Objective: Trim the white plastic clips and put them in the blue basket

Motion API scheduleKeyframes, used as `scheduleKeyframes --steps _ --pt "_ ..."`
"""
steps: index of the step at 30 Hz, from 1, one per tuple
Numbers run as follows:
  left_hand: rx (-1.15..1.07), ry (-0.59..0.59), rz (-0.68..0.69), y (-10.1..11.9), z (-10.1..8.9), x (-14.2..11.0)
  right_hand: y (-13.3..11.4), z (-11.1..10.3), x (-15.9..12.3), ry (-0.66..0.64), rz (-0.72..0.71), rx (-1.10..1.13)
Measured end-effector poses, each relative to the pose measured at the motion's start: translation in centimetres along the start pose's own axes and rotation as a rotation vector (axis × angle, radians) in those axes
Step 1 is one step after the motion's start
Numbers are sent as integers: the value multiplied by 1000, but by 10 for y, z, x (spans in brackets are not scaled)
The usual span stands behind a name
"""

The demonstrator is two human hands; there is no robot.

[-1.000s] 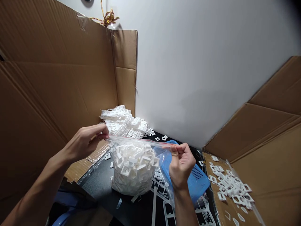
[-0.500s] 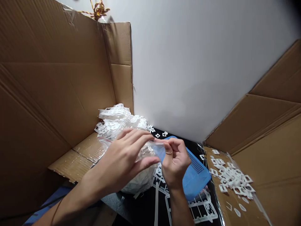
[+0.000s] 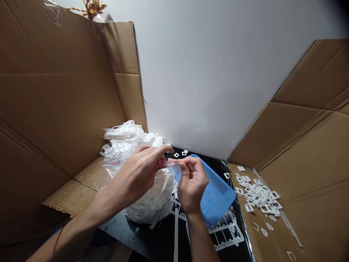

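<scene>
A clear zip-lock bag (image 3: 152,200), filled with white pieces, stands in front of me with a red line along its top seal. My right hand (image 3: 192,180) pinches the right end of that seal between thumb and fingers. Closed on the seal further left is my left hand (image 3: 143,169), its thumb and fingertips at the strip and its index finger stretched out above. Part of the bag is hidden behind my left hand and forearm.
Behind the bag is a heap of white plastic pieces (image 3: 122,136). A blue perforated basket (image 3: 218,196) lies right of my right hand, beside white plastic frames (image 3: 227,233). More white pieces (image 3: 261,196) are piled on cardboard at the right. Cardboard walls (image 3: 54,109) flank the area.
My left thumb and fingers have closed from a wide-open pose onto the bag's seal. My right hand keeps its pinch. The whole view has shifted slightly.
</scene>
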State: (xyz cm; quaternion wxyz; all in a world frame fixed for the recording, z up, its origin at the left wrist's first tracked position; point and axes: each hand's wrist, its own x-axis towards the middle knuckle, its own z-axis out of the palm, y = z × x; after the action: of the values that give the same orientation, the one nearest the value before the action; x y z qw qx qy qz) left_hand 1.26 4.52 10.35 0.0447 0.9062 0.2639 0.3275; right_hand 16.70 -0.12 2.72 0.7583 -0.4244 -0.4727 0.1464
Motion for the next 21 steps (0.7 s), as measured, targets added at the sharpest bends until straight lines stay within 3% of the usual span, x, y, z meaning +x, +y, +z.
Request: scheduleKeyframes --steps 5,11,16,21 --pt "-124 106 -89 3 3 1 3 0 -1 19 10 -29" --pt "-207 44 -173 -6 1 3 7 -1 0 43 -8 -47" --pt "-120 49 -265 -18 -5 -4 11 1 2 86 -30 -55" --pt "-63 18 -249 -27 -9 -11 13 3 4 99 -25 -35"
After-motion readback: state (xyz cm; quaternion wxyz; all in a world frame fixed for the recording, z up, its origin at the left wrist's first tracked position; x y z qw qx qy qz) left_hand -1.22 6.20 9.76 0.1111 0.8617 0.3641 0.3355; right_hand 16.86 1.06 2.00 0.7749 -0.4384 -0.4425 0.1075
